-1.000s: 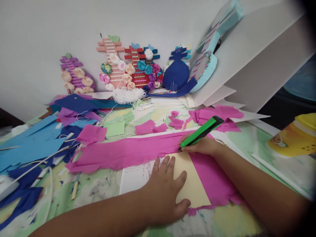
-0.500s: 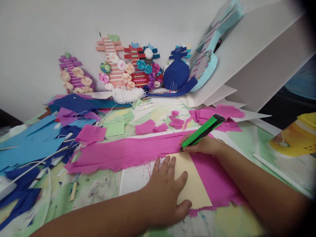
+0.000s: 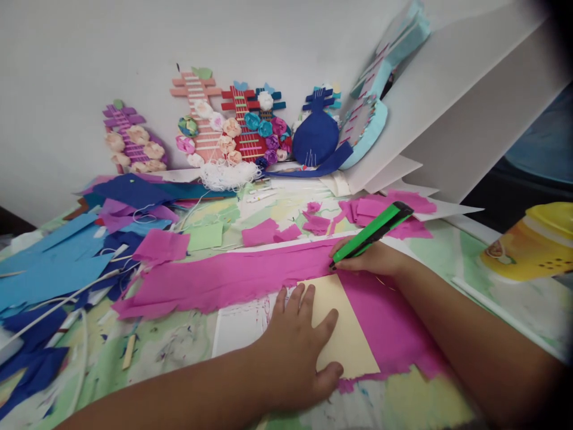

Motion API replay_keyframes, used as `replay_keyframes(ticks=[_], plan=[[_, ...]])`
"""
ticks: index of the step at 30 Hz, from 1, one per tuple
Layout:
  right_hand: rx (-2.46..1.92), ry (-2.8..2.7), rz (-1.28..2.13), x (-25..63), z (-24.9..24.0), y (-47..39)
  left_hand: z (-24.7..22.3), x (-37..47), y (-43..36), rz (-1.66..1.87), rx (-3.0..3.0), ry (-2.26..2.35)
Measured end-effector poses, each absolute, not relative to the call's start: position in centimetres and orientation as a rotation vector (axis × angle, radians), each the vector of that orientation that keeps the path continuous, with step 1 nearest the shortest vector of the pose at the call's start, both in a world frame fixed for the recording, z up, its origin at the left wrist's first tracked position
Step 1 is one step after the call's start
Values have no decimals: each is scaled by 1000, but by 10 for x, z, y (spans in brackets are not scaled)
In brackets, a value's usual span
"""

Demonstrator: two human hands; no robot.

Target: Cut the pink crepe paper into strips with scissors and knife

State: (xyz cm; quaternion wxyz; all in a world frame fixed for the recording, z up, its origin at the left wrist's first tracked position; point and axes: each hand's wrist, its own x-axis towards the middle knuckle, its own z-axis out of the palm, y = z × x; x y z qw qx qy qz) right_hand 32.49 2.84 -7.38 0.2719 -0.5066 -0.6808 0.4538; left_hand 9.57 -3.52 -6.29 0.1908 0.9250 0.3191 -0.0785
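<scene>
A cream card (image 3: 348,334) lies on bright pink crepe paper (image 3: 233,278), above a white board (image 3: 237,331). My left hand (image 3: 299,343) rests flat on the card's left part, fingers spread. In my right hand (image 3: 373,258) is a green and black utility knife (image 3: 367,236), gripped low near its tip. The tip points down at the pink paper just beyond the card's far right corner. Whether the blade touches the paper I cannot tell.
Paper-covered instrument models (image 3: 248,128) lean against the wall behind, with white string (image 3: 230,174) before them. Blue paper (image 3: 54,257) and a white cable (image 3: 67,301) lie left. Pink scraps (image 3: 271,232) are scattered beyond. A yellow cup (image 3: 530,242) stands right.
The knife in my right hand has shifted slightly right and away from the card's far edge. My left hand stays on the card. The whole view has moved a little.
</scene>
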Motion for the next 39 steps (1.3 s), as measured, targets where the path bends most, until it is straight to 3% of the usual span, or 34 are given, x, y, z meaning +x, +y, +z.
replay_keyframes(ticks=[30, 39], plan=[[-1337, -1977, 1158, 326, -76, 27, -57, 96, -37, -243, 2601, 899], [-1367, -1890, 1149, 329, -77, 27, -78, 92, -36, -149, 2662, 903]])
